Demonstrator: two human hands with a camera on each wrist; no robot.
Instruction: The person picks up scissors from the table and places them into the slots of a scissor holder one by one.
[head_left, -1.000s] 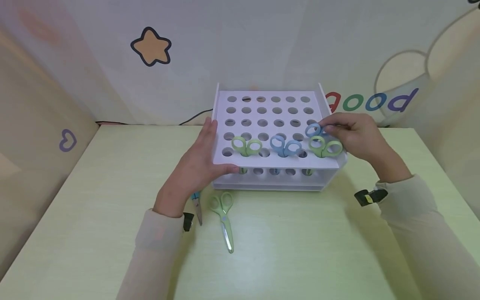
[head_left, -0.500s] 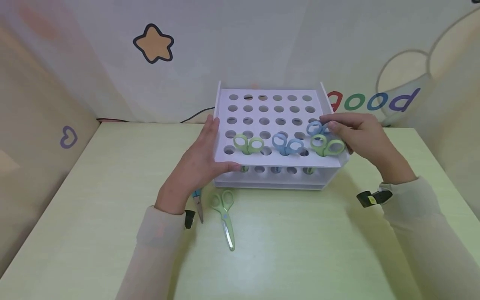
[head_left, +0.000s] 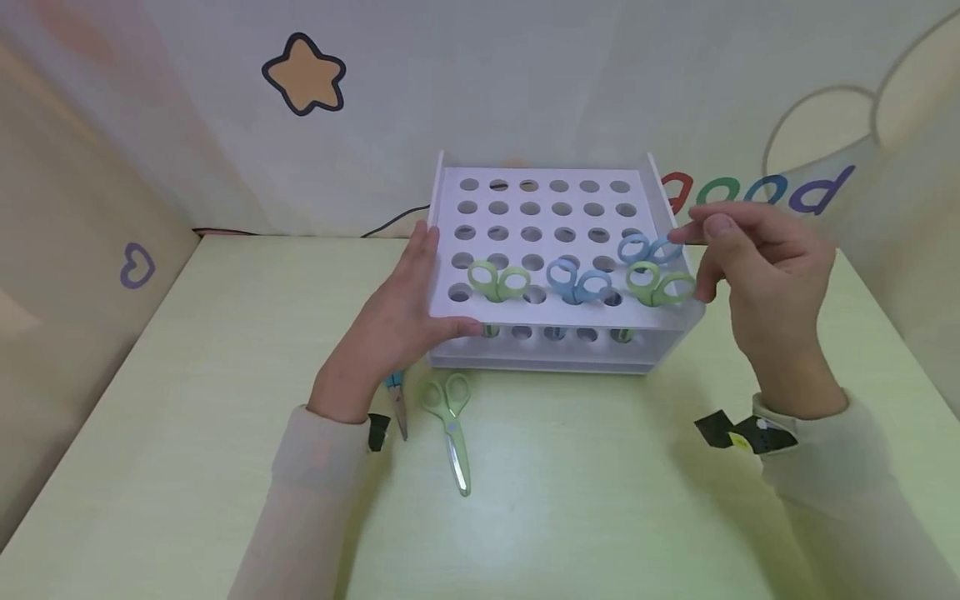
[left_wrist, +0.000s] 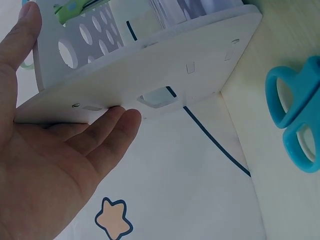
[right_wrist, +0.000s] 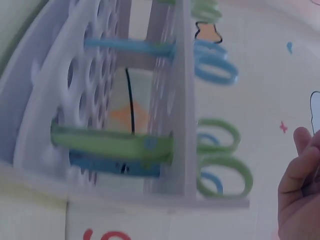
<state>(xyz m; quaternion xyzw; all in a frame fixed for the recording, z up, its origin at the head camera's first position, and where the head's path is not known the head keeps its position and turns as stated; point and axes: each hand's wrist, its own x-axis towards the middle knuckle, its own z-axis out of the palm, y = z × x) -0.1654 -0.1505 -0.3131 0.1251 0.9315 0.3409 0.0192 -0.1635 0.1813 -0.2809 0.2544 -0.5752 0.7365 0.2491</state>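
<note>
A white rack (head_left: 540, 315) with rows of round holes stands on the table. My left hand (head_left: 390, 317) holds its left side, thumb along the front edge and fingers against the side panel (left_wrist: 170, 60). Green scissors (head_left: 498, 283), light blue scissors (head_left: 577, 283) and more green scissors (head_left: 660, 287) stand in the front row, handles up. Another light blue pair (head_left: 637, 250) stands just behind the right green one. My right hand (head_left: 780, 283) is at the rack's right side, its loosely bent fingers by that blue handle. In the right wrist view this hand (right_wrist: 302, 190) is apart from the handles.
Green scissors (head_left: 452, 433) lie on the table in front of the rack. Blue-handled scissors (head_left: 397, 400) lie beside them, partly hidden by my left wrist; their handles (left_wrist: 300, 110) show in the left wrist view. A printed wall (head_left: 540, 83) rises behind the table.
My right hand has let go of the rear light blue scissors, which stay in the rack, and has drawn back to the right. My left hand stays on the rack.
</note>
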